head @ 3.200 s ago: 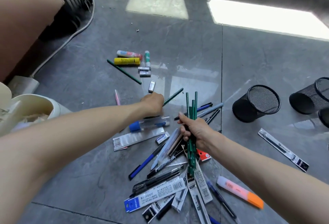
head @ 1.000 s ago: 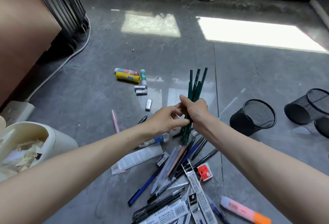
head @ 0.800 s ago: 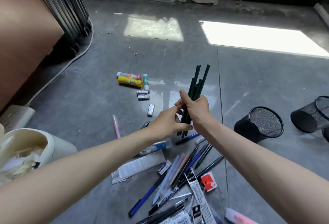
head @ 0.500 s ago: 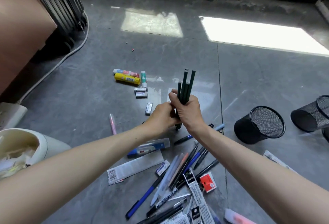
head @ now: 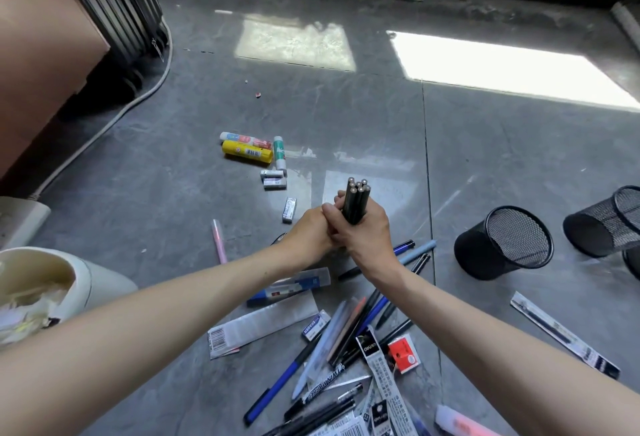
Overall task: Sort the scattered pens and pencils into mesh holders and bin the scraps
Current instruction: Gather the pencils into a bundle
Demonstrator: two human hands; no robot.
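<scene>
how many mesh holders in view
3: nearest mesh holder right of the pen pile, second holder farther right, third holder just below it, mostly cut off by the frame edge; others possibly unseen.

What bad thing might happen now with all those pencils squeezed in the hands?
The pencils stand bunched in the right hand, with the left hand curled against them. A loose grip might let some slide out onto the pens below. The nearest mesh holder looks light, so dropping the whole bunch in at once might tip it.
</scene>
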